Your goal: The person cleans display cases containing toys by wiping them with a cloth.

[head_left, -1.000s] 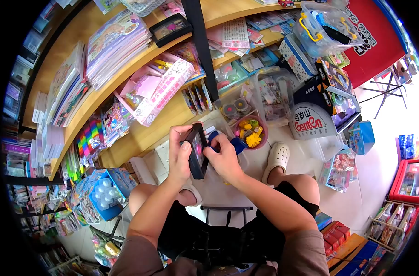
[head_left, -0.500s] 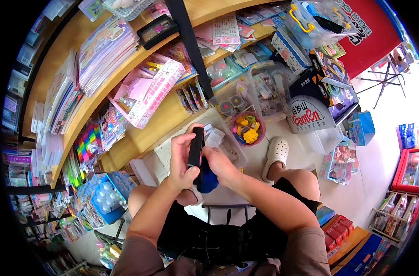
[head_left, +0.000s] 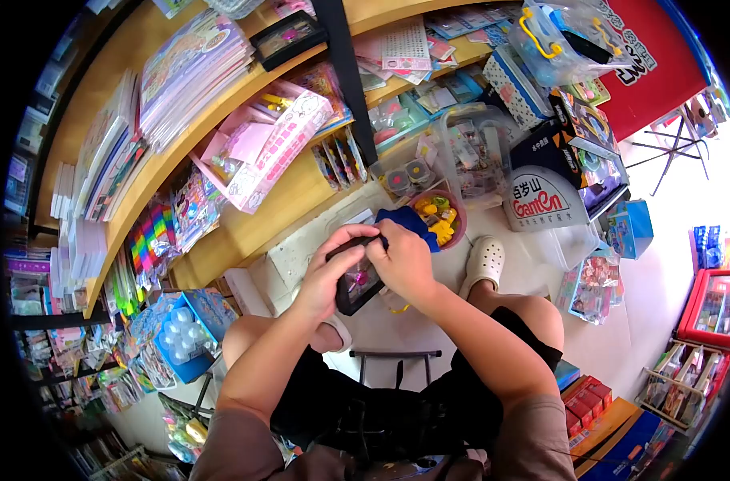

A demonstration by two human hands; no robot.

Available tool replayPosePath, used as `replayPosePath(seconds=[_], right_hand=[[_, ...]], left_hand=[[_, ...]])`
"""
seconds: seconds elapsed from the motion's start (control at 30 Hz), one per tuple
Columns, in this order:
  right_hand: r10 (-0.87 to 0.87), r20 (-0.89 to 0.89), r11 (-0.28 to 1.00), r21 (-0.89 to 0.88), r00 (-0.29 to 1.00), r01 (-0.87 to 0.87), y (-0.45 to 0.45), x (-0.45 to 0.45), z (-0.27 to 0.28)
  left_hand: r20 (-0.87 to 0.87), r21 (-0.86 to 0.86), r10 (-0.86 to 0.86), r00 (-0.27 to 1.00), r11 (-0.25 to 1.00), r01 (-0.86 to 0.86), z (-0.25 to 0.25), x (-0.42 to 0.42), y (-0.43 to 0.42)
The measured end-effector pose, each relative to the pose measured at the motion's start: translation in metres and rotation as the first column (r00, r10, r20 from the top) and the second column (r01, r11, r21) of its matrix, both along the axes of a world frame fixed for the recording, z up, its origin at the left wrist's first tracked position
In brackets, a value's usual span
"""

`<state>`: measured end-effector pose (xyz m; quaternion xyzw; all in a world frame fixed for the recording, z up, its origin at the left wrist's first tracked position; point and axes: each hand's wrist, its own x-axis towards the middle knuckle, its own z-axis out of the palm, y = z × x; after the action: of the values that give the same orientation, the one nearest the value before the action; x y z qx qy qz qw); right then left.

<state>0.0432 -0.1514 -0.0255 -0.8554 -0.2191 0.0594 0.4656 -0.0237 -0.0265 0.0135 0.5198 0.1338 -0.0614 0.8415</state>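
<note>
A black-framed case [head_left: 360,287] with a clear face and a small pink item inside is tilted between my hands. My left hand [head_left: 328,268] is closed around its left and upper edge. My right hand [head_left: 403,260] has its fingers pressed at the upper right corner of the frame, and a blue cloth [head_left: 413,227] shows beyond that hand, partly hidden by it. Another similar black-framed case [head_left: 289,38] lies on the wooden shelf at the upper left.
A pink bowl [head_left: 459,228] of yellow toys stands beside clear bins [head_left: 479,152]. A pink box [head_left: 277,152] sits on the lower shelf [head_left: 245,223]. Stacked books [head_left: 190,72] fill the upper shelf. A Ganten carton [head_left: 545,200] stands to the right.
The black case has turned from edge-on to showing its clear face and tilts to the right. The blue cloth now shows above my right hand. My view has shifted slightly.
</note>
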Motion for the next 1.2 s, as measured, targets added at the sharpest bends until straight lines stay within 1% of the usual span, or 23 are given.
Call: replayPosePath(seconds=[0.07, 0.1, 0.13, 0.17, 0.2, 0.3, 0.33, 0.37, 0.47, 0.53, 0.57, 0.6, 0.63, 0.7, 0.77, 0.87, 0.97, 1.0, 1.1, 1.13, 1.2], right_hand=[[0.007, -0.028, 0.997, 0.081, 1.0, -0.005, -0.001, 0.002, -0.002], [0.012, -0.11, 0.996, 0.085, 0.994, -0.003, -0.002, 0.004, -0.001], [0.006, -0.168, 0.994, 0.109, 0.986, 0.012, -0.003, 0.004, -0.001], [0.0, -0.226, 0.991, 0.13, 0.974, 0.03, -0.003, 0.005, -0.001], [-0.024, -0.225, 0.978, 0.195, 0.974, 0.069, -0.002, 0.005, -0.005], [-0.126, -0.269, 0.958, 0.218, 0.955, 0.187, 0.0, 0.009, -0.011], [-0.107, -0.33, 0.955, 0.229, 0.938, 0.189, 0.001, 0.009, -0.012], [-0.106, -0.344, 0.959, 0.212, 0.933, 0.187, 0.002, 0.009, -0.013], [-0.102, -0.389, 0.967, 0.176, 0.916, 0.183, 0.004, 0.006, -0.012], [-0.089, -0.428, 0.971, 0.165, 0.9, 0.175, 0.006, -0.001, -0.008], [-0.084, -0.394, 0.979, 0.138, 0.915, 0.149, 0.006, -0.005, -0.012], [-0.068, -0.431, 0.984, 0.121, 0.9, 0.133, 0.006, -0.01, -0.015], [-0.052, -0.467, 0.988, 0.105, 0.883, 0.114, 0.006, -0.014, -0.017], [-0.051, -0.493, 0.983, 0.13, 0.869, 0.132, 0.006, -0.017, -0.019], [-0.045, -0.553, 0.97, 0.175, 0.832, 0.169, 0.006, -0.019, -0.023], [-0.013, -0.691, 0.969, 0.171, 0.723, 0.18, 0.007, -0.018, -0.025], [0.085, -0.902, 0.904, 0.249, 0.424, 0.347, 0.01, -0.023, -0.008], [0.12, -0.939, 0.912, 0.232, 0.321, 0.339, 0.009, -0.022, 0.001], [0.293, -0.952, 0.827, 0.298, 0.088, 0.476, 0.012, -0.022, 0.003], [0.277, -0.96, 0.838, 0.26, 0.037, 0.48, 0.011, -0.021, 0.007], [0.322, -0.946, 0.826, 0.262, -0.036, 0.499, 0.008, -0.019, 0.021]], left_hand=[[0.037, 0.04, -0.032, 0.999, 0.999, 0.03, -0.001, -0.001, 0.0], [0.054, 0.06, -0.046, 0.998, 0.997, 0.042, -0.002, -0.003, -0.002], [0.098, 0.058, -0.019, 0.995, 0.998, 0.013, -0.003, -0.004, -0.005], [0.106, 0.064, 0.005, 0.994, 0.998, -0.012, -0.004, -0.004, -0.007], [0.115, 0.069, 0.028, 0.993, 0.997, -0.036, -0.006, -0.004, -0.009], [0.134, 0.087, 0.09, 0.987, 0.991, -0.102, -0.012, -0.005, -0.013], [0.146, 0.109, 0.094, 0.985, 0.988, -0.111, -0.01, -0.005, -0.013], [0.159, 0.132, 0.095, 0.983, 0.984, -0.117, -0.01, -0.004, -0.012], [0.156, 0.116, 0.112, 0.981, 0.984, -0.131, -0.014, -0.007, -0.011], [0.213, 0.156, 0.151, 0.965, 0.97, -0.186, -0.012, -0.004, -0.006], [0.241, 0.174, 0.168, 0.956, 0.961, -0.213, -0.01, -0.002, -0.003], [0.214, 0.178, 0.199, 0.956, 0.955, -0.238, -0.004, -0.002, -0.001], [0.145, 0.157, 0.221, 0.964, 0.957, -0.243, 0.005, -0.003, 0.0], [0.159, 0.105, 0.223, 0.962, 0.965, -0.241, 0.006, -0.003, 0.0], [0.222, 0.148, 0.197, 0.955, 0.961, -0.233, 0.004, -0.004, -0.001], [0.302, 0.248, 0.126, 0.945, 0.947, -0.205, 0.001, -0.003, -0.002], [0.377, 0.334, 0.064, 0.924, 0.921, -0.2, -0.002, -0.005, -0.004], [0.403, 0.357, 0.044, 0.914, 0.912, -0.201, -0.003, -0.005, -0.004], [0.425, 0.4, 0.019, 0.905, 0.893, -0.207, 0.005, -0.006, -0.007], [0.43, 0.377, 0.033, 0.902, 0.902, -0.212, 0.005, -0.007, -0.007], [0.459, 0.382, 0.019, 0.888, 0.899, -0.216, 0.004, -0.006, -0.007]])
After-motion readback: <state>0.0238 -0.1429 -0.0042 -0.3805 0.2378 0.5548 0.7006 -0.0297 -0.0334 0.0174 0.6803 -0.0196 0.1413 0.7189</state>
